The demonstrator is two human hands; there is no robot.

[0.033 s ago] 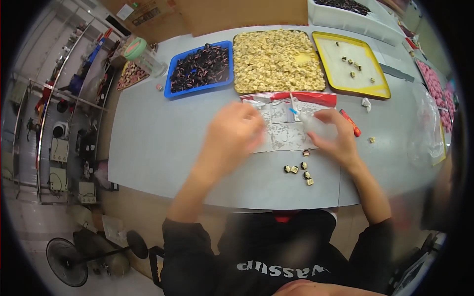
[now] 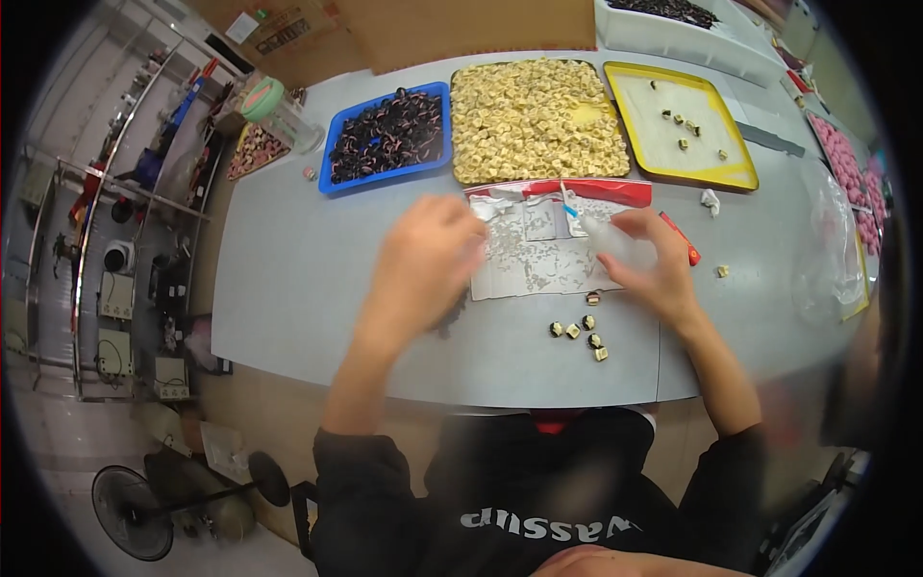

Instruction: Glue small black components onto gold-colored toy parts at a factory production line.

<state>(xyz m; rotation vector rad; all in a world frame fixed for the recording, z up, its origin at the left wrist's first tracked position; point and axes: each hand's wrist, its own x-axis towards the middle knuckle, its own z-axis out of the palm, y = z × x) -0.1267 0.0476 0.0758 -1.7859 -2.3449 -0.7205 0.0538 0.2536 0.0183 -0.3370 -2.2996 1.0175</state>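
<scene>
My right hand (image 2: 658,271) is closed around a translucent squeeze bottle (image 2: 604,240) with a thin blue tip, held over a flat piece of worn white cardboard (image 2: 538,267). The bottle's tip points up and left. Beyond the cardboard's left edge, my left hand (image 2: 431,255) hovers with its fingers curled together; it is blurred, and whatever is in its fingertips is hidden. Several small black-and-cream pieces (image 2: 588,323) lie on the table just in front of the cardboard. A red strip (image 2: 615,194) runs along the cardboard's far side.
A blue tray (image 2: 338,171) of black-and-pink parts, a tray of cream pieces (image 2: 538,120) and a yellow-rimmed tray (image 2: 745,173) line the back. To the right are a red tube (image 2: 681,238), crumpled tissue (image 2: 710,202) and a plastic bag (image 2: 829,260). A lidded jar (image 2: 274,111) stands back left.
My left hand has shifted left, off the cardboard's left part, uncovering more of it. The right hand and its bottle have hardly moved.
</scene>
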